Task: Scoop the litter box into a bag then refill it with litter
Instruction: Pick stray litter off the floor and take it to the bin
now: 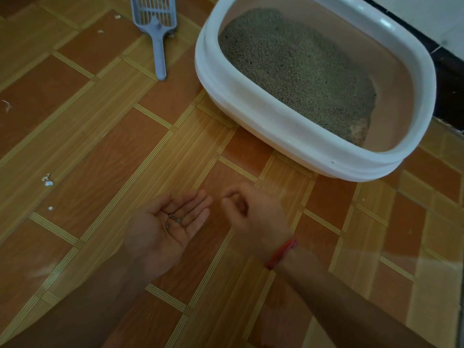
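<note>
A white litter box (251, 101) stands on the floor at the upper right, with grey litter (296, 69) spread over most of its bottom. A blue slotted scoop (158, 28) lies on the floor left of the box, handle toward me. My left hand (165, 227) is held palm up near the floor, fingers straight, with several dark litter grains (175, 219) lying on the palm. My right hand (253, 217) hovers just right of it with fingers curled and fingertips pinched together; whether a grain sits between them is not visible. A red band circles the right wrist.
The floor (100, 146) is patterned in orange and tan wood-look tiles. Small white scraps (47, 179) lie scattered at the left. A dark skirting and pale wall (447, 46) run behind the box at the upper right.
</note>
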The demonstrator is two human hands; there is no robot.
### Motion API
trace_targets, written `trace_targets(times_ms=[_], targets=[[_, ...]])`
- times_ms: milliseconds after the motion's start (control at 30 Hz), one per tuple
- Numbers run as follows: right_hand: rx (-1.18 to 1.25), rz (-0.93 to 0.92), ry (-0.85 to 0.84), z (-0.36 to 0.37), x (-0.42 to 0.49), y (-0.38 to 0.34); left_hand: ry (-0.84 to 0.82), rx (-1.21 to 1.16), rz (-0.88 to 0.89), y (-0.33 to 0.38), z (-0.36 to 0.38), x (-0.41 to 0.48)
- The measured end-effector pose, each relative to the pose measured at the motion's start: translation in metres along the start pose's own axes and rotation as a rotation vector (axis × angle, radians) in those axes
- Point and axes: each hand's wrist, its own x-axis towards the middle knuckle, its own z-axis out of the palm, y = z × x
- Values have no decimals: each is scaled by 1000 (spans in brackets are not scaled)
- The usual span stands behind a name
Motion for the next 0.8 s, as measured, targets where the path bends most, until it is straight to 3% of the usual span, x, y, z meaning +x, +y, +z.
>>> trace_targets(times_ms=[200,800], targets=[[-81,245,29,-25,6,53,15,-13,6,2,-1,-1],[-194,197,-17,-11,7,59,50,-11,7,4,2,-7]])
